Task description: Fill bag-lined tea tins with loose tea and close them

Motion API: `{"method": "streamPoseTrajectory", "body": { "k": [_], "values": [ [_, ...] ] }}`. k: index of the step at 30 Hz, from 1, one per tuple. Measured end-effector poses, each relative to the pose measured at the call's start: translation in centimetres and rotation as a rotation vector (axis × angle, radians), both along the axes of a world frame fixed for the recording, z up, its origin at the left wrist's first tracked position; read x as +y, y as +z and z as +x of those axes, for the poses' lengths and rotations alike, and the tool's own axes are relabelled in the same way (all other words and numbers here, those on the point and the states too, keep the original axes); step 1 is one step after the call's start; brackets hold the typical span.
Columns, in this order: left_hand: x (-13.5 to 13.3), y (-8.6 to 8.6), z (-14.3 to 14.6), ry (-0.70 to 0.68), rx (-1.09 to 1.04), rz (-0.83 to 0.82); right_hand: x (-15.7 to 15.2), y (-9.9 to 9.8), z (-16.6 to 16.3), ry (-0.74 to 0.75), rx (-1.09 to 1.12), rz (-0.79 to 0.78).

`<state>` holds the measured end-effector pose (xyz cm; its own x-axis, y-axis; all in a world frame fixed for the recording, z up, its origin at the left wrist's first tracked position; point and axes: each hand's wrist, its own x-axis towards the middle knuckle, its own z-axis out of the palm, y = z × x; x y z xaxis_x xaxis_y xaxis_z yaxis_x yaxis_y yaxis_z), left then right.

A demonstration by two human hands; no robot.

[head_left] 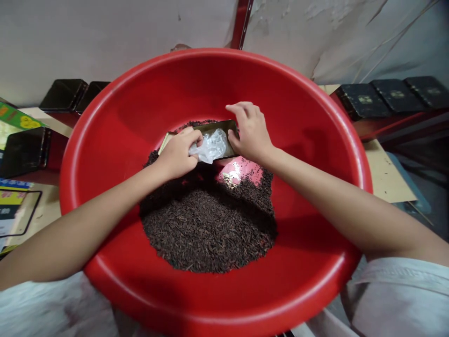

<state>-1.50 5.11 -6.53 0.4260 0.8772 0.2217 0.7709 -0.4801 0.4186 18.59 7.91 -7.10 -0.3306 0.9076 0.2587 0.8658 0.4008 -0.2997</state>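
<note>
My left hand (178,152) is closed on the gathered clear plastic bag (212,145), which bulges from the mouth of an open rectangular tin (229,124). At the tin's right end is my right hand (252,131), its fingers spread and its thumb by the rim. Below the mouth shows a pinkish surface with gold print (233,178), strewn with dark bits. The tin sits tilted among a heap of dark, short, dried tea-like leaves (210,229). All of this lies inside a large red plastic basin (308,262).
Dark-lidded red tins stand to the left (65,96), with another tin (26,150) nearer me. More dark-lidded tins (365,100) line the right side. Behind the basin is a pale wall (115,37) with a red post (242,23). A green-and-yellow package (21,117) lies at far left.
</note>
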Motion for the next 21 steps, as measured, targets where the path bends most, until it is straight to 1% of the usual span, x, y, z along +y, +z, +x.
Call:
{"method": "streamPoseTrajectory", "body": {
  "k": [2,4,6,7,9,11,13,15,17,21],
  "values": [
    [0.0,0.1,0.0,-0.019,0.011,-0.087,0.0,-0.3,0.0,0.184,-0.042,0.062],
    [0.1,0.3,-0.2,-0.04,0.075,-0.14,0.1,-0.4,0.0,0.359,-0.083,0.048],
    [0.2,0.5,-0.5,-0.049,0.17,-0.134,0.3,-0.3,0.1,0.471,-0.119,0.007],
    [0.2,0.5,-0.6,-0.054,0.211,-0.108,0.4,-0.1,0.2,0.493,-0.134,-0.005],
    [0.3,0.5,-0.9,-0.077,0.253,-0.019,0.4,0.6,0.3,0.481,-0.151,-0.004],
    [0.5,0.4,-1.0,-0.104,0.232,0.083,0.3,1.4,0.4,0.411,-0.138,0.02],
    [0.5,0.2,-1.0,-0.121,0.197,0.135,0.0,2.2,0.4,0.321,-0.109,0.032],
    [0.6,0.1,-1.0,-0.122,0.184,0.111,-0.2,2.7,0.4,0.24,-0.084,0.013],
    [0.5,0.2,-0.8,-0.097,0.153,0.036,-0.4,3.0,0.4,0.17,-0.052,-0.03],
    [0.2,0.3,-0.5,-0.026,-0.07,-0.13,-0.2,3.4,0.7,0.13,0.047,-0.128]
  ]
}}
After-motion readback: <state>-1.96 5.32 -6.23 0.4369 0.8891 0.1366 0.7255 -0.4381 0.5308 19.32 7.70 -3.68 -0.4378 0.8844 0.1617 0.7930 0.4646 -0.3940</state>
